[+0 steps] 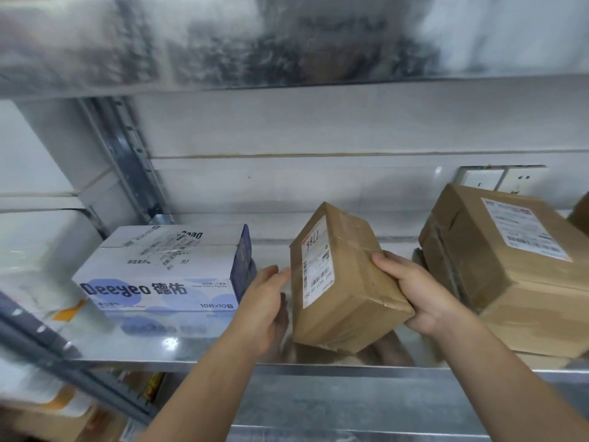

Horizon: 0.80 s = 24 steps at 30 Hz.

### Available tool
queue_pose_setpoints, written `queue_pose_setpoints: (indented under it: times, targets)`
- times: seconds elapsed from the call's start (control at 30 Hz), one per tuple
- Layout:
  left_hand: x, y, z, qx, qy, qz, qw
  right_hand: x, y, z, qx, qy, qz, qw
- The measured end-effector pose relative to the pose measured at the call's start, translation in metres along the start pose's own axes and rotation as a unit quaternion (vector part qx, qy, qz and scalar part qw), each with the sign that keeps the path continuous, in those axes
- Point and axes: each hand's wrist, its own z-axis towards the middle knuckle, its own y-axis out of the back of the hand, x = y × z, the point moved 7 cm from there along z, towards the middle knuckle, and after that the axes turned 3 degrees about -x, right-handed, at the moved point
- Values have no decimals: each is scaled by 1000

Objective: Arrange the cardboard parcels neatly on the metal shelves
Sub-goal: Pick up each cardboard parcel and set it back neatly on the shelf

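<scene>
the small brown parcel (347,282) is tipped up over the metal shelf (178,342), between the white box (165,272) and the big brown parcel (510,266), touching neither. the right hand (420,291) grips its near right corner, fingers and thumb curled round it. the left hand (264,301) has straight fingers just touching the left side by the label. it looks light and stiff, with shiny tape that may slip, so it is best held flat on both sides.
</scene>
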Motion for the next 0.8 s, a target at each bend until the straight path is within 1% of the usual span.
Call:
queue_pose_setpoints:
  times: [0.07, 0.13, 0.23, 0.37, 0.47, 0.57, 0.67, 0.73, 0.8]
  targets:
    - [6, 3, -2, -3, 34, -14, 999, 0, 6, -1, -8, 6, 9, 1000]
    - [9, 1, -6, 15, 55, -37, 998, 1, 9, -3, -19, 14, 13, 1000]
    - [5, -4, -4, 41, 32, -43, 998, 6, 11, -5, -52, 54, 2, 997]
    - [-7, -9, -6, 50, -15, -55, 997, 11, 3, -11, -94, 121, -131, 979]
    - [-10, -12, -10, 68, -37, -56, 995, 4, -4, -12, -117, 134, -169, 969]
    - [-7, -17, -14, 95, -57, -68, 991, -9, -20, -13, -84, 98, -109, 986]
    - [-5, -19, -19, 92, -75, -66, 991, -24, -31, -12, -49, 51, -27, 997]
    - [-7, -19, -21, 78, -92, -61, 991, -29, -38, -9, -40, 55, 13, 998]
    - [-7, -15, -18, 59, -100, -65, 991, -29, -43, -7, -27, 72, 28, 997]
